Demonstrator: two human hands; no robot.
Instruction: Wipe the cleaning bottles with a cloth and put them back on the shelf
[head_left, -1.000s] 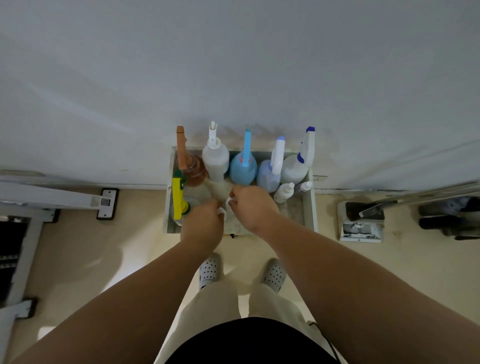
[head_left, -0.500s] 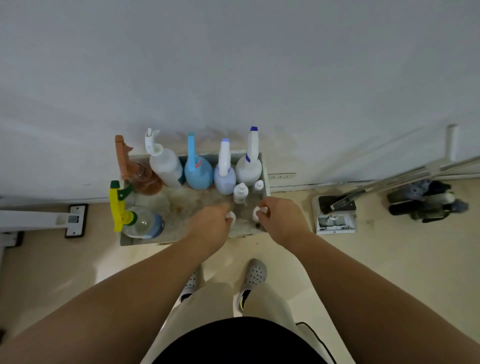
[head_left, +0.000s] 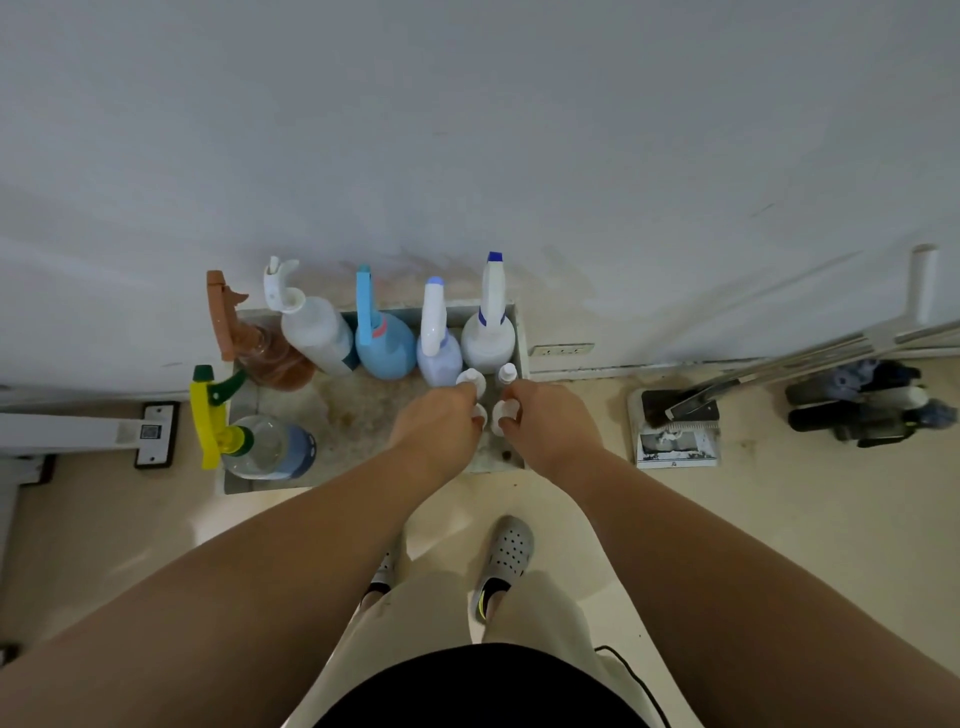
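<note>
I see both hands low over the right front corner of the shelf (head_left: 353, 415), side by side. The left hand (head_left: 441, 423) curls its fingers round a small white bottle (head_left: 478, 415), and the right hand (head_left: 550, 423) grips a second small bottle (head_left: 501, 414) just beside it. Two more small bottles (head_left: 470, 382) stand just behind, five spray bottles (head_left: 387, 348) stand in a row along the wall, and a yellow-trigger bottle (head_left: 267, 447) stands at the left front.

A home cleaning corner: spray bottles (head_left: 387, 343), low shelf (head_left: 358, 415), dustpan (head_left: 675, 436).
</note>
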